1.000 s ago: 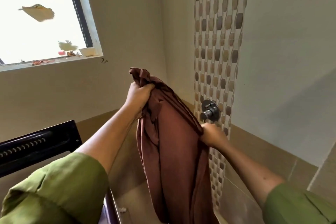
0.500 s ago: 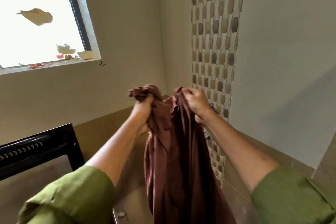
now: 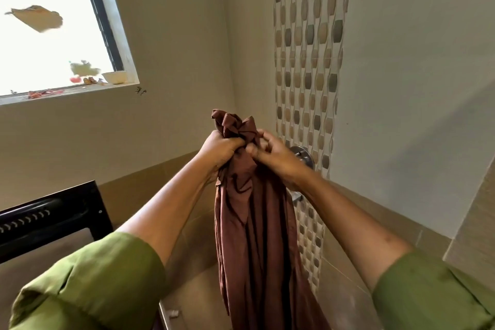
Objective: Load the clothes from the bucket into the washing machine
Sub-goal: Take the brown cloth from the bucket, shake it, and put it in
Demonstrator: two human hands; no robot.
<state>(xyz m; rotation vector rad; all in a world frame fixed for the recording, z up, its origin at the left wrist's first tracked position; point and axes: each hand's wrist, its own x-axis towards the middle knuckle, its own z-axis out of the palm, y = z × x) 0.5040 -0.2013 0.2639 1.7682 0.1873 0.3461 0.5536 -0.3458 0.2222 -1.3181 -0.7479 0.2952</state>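
Head view, tilted up, near wall (image 3: 174, 128)

Brown garment (image 3: 257, 222) bunched in left hand (image 3: 218, 149) and right hand (image 3: 276, 154) (both raised), hanging down.

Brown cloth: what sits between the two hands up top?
Head view: only the bunched top of the brown cloth lies between the left hand and right hand; both grip it.

We see a bright window (image 3: 51, 24) at upper left in a cream wall (image 3: 187, 48), a mosaic tile strip (image 3: 308, 61) at right, and tan tiles (image 3: 345, 222) below.
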